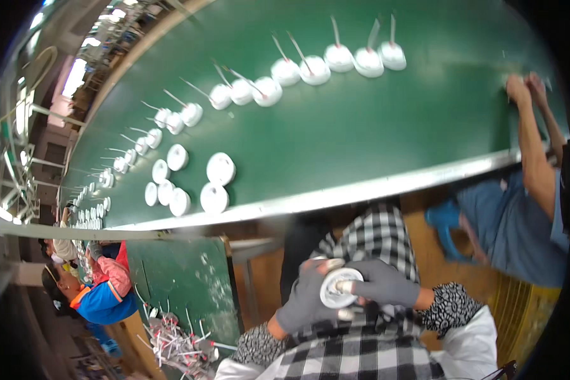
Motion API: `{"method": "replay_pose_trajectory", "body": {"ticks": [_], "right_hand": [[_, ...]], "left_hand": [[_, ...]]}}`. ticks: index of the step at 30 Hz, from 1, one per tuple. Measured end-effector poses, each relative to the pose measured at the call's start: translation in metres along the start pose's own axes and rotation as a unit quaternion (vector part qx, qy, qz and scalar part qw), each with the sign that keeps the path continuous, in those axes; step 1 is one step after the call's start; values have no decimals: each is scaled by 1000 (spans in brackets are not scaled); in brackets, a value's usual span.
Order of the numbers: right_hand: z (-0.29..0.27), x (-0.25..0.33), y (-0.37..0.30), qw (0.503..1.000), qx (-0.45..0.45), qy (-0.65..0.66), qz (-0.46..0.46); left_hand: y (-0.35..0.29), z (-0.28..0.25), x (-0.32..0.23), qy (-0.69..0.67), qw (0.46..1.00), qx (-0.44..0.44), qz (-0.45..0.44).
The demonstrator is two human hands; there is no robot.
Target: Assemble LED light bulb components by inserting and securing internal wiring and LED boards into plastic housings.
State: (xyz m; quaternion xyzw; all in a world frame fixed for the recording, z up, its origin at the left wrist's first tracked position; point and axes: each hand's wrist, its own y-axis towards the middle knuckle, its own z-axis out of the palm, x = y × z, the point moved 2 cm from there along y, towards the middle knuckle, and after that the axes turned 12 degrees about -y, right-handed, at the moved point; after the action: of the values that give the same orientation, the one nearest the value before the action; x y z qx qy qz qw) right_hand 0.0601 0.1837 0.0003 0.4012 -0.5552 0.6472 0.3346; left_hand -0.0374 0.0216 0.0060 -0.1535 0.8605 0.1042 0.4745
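Left hand (305, 296) curled beside right hand (386, 284)

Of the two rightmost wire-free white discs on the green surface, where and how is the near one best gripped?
Probably by its rim, left and right, from the person's side: the near white disc is round and lies flat by the metal edge, while the far white disc crowds its far side.

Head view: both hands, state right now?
Left hand: closed, holding the white round piece by its left side.
Right hand: closed on the same piece, thumb across its face.
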Motion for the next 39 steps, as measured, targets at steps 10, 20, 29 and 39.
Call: {"method": "replay_pose_trajectory", "body": {"ticks": [10, 20, 29, 39], "right_hand": [[-157, 57, 71, 516, -487, -654, -264], [-218, 46, 88, 520, -526, -583, -335], [-110, 62, 73, 774, -309, -501, -231], [-56, 74, 65, 809, -227, -476, -260]], "left_hand": [[-40, -56, 3, -111, 901, -391, -154], [-137, -134, 16, 336, 834, -380, -215], [-289, -198, 74, 326, 698, -160, -617], [-288, -195, 45, 473, 659, -426, -400]]}}
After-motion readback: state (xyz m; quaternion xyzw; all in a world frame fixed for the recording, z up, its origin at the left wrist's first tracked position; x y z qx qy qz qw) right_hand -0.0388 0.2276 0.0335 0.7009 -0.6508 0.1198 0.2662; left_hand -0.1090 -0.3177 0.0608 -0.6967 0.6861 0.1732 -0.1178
